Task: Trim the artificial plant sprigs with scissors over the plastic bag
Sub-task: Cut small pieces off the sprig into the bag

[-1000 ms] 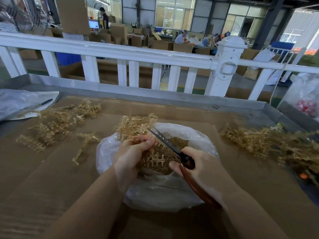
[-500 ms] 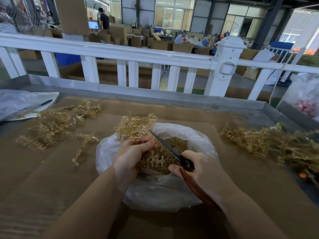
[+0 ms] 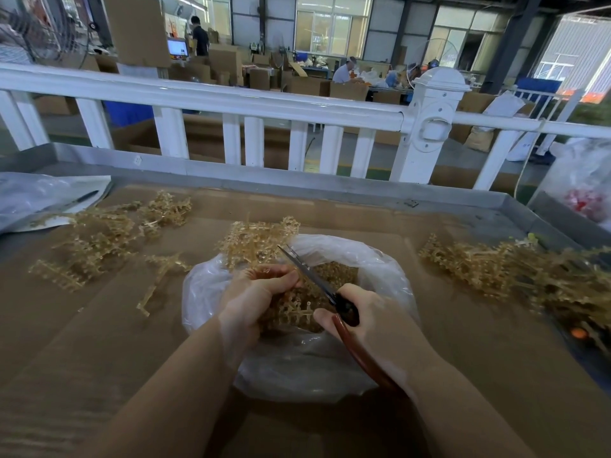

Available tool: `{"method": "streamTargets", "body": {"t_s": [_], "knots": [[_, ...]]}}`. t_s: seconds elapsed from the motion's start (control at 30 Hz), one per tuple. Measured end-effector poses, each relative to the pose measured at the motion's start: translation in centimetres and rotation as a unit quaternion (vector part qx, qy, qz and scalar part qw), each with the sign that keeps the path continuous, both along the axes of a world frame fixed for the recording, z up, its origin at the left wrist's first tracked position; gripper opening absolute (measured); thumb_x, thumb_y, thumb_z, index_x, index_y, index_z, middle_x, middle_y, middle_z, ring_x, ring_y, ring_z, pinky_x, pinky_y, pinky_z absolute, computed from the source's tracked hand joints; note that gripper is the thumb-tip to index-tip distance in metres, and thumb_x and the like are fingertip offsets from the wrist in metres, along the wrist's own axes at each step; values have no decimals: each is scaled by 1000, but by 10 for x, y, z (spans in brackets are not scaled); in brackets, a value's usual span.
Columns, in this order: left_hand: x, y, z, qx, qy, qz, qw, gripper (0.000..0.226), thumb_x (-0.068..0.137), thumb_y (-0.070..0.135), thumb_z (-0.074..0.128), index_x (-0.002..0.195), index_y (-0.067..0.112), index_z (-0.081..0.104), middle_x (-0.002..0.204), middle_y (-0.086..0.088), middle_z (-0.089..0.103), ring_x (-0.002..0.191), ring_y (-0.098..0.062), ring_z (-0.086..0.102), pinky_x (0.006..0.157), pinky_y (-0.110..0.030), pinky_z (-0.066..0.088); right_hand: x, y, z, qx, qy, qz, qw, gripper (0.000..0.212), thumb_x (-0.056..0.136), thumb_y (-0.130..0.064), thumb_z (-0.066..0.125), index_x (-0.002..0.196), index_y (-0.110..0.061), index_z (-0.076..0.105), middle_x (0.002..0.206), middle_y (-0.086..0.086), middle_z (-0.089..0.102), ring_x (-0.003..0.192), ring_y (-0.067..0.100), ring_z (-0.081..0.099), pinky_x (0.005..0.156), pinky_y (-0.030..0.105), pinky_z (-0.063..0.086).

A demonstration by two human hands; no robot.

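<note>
A clear plastic bag (image 3: 380,269) lies open in the middle of the cardboard-covered table, holding tan cut pieces (image 3: 337,272). My left hand (image 3: 254,295) grips a tan plastic sprig (image 3: 254,241) over the bag's left rim, its top sticking up past my fingers. My right hand (image 3: 373,322) holds scissors (image 3: 307,272) with dark red-brown handles. The blades point up and left, nearly closed, right beside my left fingertips and the sprig's stem.
Loose tan sprigs (image 3: 96,239) are scattered at the left, and a bigger heap of sprigs (image 3: 515,272) lies at the right. A grey plastic sheet (image 3: 36,196) sits far left. A white railing (image 3: 297,110) runs behind the table's metal edge (image 3: 330,190). A bag with red items (image 3: 585,186) stands far right.
The scissor blades were spread a second ago and have since come together at the sprig by my left fingers. Both hands stayed over the bag.
</note>
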State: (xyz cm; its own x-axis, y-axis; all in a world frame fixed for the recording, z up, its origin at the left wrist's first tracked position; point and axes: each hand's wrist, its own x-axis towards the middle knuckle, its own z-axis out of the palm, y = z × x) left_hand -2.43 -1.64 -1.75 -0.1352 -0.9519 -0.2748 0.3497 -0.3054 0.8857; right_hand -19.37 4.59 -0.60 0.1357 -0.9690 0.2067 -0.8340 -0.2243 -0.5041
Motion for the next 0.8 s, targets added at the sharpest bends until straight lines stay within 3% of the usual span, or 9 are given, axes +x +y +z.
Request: {"method": "streamTargets", "body": {"t_s": [0.13, 0.3, 0.43, 0.6, 0.8], "knots": [[1, 1, -1, -1, 9, 8, 1000, 18, 65, -2, 73, 79, 7, 66, 67, -11, 71, 64, -22, 71, 52, -29, 56, 1, 1, -3, -1, 2, -1, 1000, 31, 86, -61, 50, 83, -30, 51, 67, -12, 55, 64, -1, 52, 56, 14, 31], [-1, 3, 0, 0, 1, 21, 1000, 15, 73, -5, 70, 81, 6, 64, 64, -10, 71, 59, -19, 70, 46, -25, 53, 2, 1, -4, -12, 6, -4, 1000, 29, 87, -59, 52, 86, -30, 53, 68, -12, 54, 64, -2, 51, 55, 12, 33], [1, 4, 0, 12, -3, 15, 1000, 19, 74, -3, 71, 90, 4, 67, 69, -12, 72, 62, -21, 71, 48, -27, 54, 2, 2, -4, -16, 15, 0, 1000, 23, 88, -53, 56, 88, -30, 53, 68, -14, 53, 63, -5, 49, 58, 8, 36], [4, 6, -2, 14, -6, -2, 1000, 11, 76, -3, 69, 86, 2, 68, 73, -14, 72, 65, -22, 72, 52, -28, 56, 2, 4, -4, -22, 31, 6, 999, 15, 89, -40, 61, 86, -33, 47, 70, -17, 51, 62, -9, 46, 62, 4, 35], [8, 9, -5, 5, -25, -16, 1000, 35, 56, 7, 76, 90, 1, 70, 81, -16, 73, 75, -26, 72, 60, -31, 56, 1, 9, -4, -10, 35, 8, 999, 8, 90, -34, 60, 88, -30, 52, 73, -12, 58, 67, 2, 54, 61, 8, 38]]}}
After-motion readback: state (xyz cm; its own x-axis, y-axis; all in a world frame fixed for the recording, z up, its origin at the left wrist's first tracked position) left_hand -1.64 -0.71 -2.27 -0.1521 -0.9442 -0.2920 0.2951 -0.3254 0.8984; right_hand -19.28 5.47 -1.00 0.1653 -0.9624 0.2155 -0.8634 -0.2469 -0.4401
